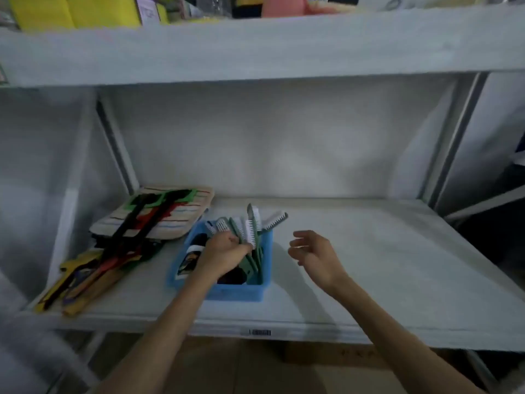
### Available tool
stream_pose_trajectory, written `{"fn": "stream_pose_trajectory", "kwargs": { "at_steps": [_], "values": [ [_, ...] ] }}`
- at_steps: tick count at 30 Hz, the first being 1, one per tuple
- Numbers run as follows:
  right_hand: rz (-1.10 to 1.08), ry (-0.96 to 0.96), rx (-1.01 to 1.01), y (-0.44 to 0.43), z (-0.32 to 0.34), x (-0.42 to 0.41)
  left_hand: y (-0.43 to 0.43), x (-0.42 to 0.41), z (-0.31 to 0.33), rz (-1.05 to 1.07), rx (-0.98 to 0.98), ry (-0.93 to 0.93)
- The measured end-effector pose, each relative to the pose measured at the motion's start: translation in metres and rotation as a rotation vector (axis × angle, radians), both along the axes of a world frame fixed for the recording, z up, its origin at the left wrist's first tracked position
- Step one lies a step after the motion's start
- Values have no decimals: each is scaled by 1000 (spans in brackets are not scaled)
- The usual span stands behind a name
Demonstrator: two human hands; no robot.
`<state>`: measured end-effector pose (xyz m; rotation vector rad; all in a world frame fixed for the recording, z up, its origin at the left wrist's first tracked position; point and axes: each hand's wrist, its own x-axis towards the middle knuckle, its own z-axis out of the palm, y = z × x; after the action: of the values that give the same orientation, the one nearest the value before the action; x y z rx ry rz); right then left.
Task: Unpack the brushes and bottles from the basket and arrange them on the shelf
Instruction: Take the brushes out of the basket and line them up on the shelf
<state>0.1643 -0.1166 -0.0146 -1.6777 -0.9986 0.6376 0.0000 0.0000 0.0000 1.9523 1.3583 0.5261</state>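
**Shelf stock, basket half-handled**

Forearms first: both of mine reach up from the bottom of the view toward the white shelf (369, 251).

Left hand (224, 253): down in the blue basket (235, 292), its grip pressed together around the handles of a bundle of green brushes (251, 231). White bristle heads fan out above the knuckles; one brush leans off to the right past the basket's far corner. The picture is too soft for me to count the brushes.

Right hand (312, 251): held in the air just right of the basket, over bare shelf. Grip spread, fingers loosely curled, touching nothing.

Basket: stands on the shelf near its front edge, left of centre. Besides the brushes it holds a dark bottle (191, 258) with a white and coloured label, lying along the left wall beside my left wrist. More dark shapes sit at the bottom; I cannot tell what they are.

Left of the basket: a folded striped cloth (181, 217) at the back, with long carded tools (125, 245) in black, red, green and yellow lying across it and down to the shelf front.

Upper shelf (255, 44): yellow packs (71, 9) and a pink item (287, 5), blurred.

Shelf front: a small label strip (260, 332), unreadable.
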Motion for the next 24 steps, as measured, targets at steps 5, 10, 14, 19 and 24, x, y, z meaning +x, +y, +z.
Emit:
{"fn": "stream_pose_trajectory", "kwargs": {
  "at_steps": [5, 10, 14, 19, 24],
  "values": [
    [5, -277, -41, 42, -17, 14, 38, 24, -21, -89, -1, 212],
    [50, -451, -61, 78, -26, 2, 52, 34, -31, -84, 55, 269],
    [92, -581, -148, 100, -31, -15, 49, 41, -28, -57, 129, 246],
    [86, -654, -308, 111, -28, -26, 45, 40, -32, -1, 158, 149],
    [147, -548, -330, 114, -27, -21, 47, 29, -30, -7, 5, 66]
  ]
}}
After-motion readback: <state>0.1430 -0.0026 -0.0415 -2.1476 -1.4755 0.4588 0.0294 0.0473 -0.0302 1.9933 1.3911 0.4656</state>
